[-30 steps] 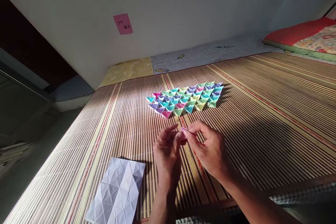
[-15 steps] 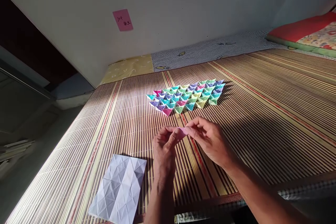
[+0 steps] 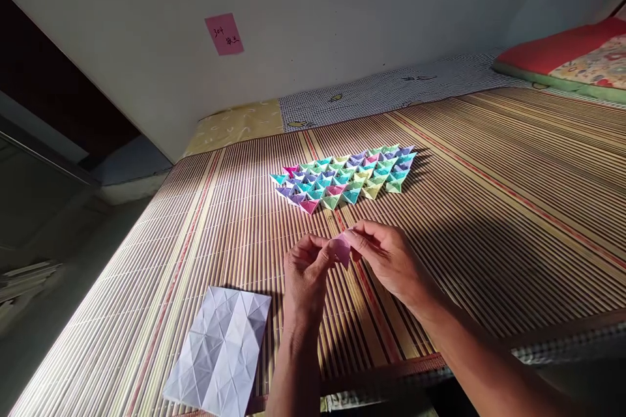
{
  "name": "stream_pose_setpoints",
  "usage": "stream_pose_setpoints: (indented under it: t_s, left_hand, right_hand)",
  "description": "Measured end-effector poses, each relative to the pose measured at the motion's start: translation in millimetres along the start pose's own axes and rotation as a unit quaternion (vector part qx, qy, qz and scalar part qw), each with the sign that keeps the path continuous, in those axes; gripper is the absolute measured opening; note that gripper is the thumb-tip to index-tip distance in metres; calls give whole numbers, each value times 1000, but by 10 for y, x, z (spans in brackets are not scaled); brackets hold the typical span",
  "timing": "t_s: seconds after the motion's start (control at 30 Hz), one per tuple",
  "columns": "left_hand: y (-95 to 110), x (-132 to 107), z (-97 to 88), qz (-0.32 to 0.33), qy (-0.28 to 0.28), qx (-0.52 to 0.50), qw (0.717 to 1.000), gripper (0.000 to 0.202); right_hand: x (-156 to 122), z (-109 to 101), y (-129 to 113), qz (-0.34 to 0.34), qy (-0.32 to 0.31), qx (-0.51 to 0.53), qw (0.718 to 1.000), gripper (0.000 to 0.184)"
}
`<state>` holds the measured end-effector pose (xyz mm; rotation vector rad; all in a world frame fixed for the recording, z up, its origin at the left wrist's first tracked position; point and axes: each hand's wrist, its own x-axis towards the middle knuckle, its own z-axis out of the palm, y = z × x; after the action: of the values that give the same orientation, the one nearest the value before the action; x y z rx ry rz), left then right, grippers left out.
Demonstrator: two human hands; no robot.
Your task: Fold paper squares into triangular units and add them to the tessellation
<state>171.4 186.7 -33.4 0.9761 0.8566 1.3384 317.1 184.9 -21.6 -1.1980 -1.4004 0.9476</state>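
A small pink piece of paper [image 3: 343,251] is held up between my two hands, above the striped bamboo mat. My left hand [image 3: 309,267] pinches its left side between thumb and fingers. My right hand [image 3: 384,254] grips its upper right side the same way. The paper's lower edge tapers to a point. Beyond my hands, rows of small folded paper boats [image 3: 337,187] in green, teal, purple, yellow and pink stand close together on the mat. A creased pale lilac sheet [image 3: 220,348] of folded paper lies left of my left forearm.
The bamboo mat [image 3: 195,273] covers a bed-like surface, its near edge running under my forearms. Against the white wall is a checked cloth [image 3: 381,91]. A pink note [image 3: 223,34] hangs on that wall. Red and floral bedding [image 3: 562,55] lies at the far right.
Between my hands the pink paper has turned so more of its face shows, with a point hanging down. The view has shifted slightly. Boats and lilac sheet remain in place.
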Motion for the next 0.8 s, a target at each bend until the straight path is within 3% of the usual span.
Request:
stream_pose_setpoints:
  t_s: [0.2, 0.4, 0.63, 0.8]
  left_hand:
    - [3, -17, -4, -26, -22, -1, 999, 22]
    - [-19, 6, -13, -5, 34, -38, 999, 22]
    - [11, 15, 24, -27, 62, -82, 994, 25]
    - [12, 35, -4, -20, 88, -96, 991, 28]
  right_hand:
    - [-15, -19, -18, -3, -1, -37, 999, 36]
    - [-4, -3, -23, -4, -97, -9, 995, 32]
    - [-53, 44, -35, -65, -60, -90, 992, 33]
    - [-69, 95, -20, -72, -100, -93, 988, 30]
